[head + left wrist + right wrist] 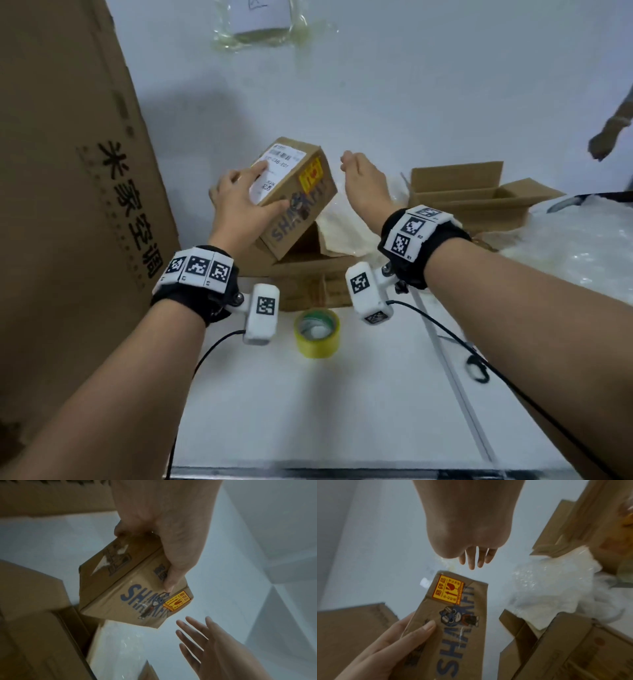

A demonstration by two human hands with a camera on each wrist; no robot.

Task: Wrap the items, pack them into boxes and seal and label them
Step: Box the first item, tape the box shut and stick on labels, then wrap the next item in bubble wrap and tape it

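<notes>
A small sealed cardboard box (297, 202) with blue lettering, a white shipping label (274, 171) and a yellow fragile sticker (311, 175) is held tilted above the table. My left hand (239, 202) grips it, fingers on the label side and thumb on the printed side. In the left wrist view the box (133, 588) hangs under the thumb. My right hand (363, 178) hovers just right of the box with straight fingers (471, 559), touching nothing. In the right wrist view the box (453, 622) lies below that hand.
A roll of yellow tape (317, 334) lies near me. Opened cartons (472, 195) and bubble wrap (582, 246) fill the right side. A big brown carton (68, 171) stands at left. More cardboard (308, 274) sits under the held box. Another person's hand (603, 144) is at far right.
</notes>
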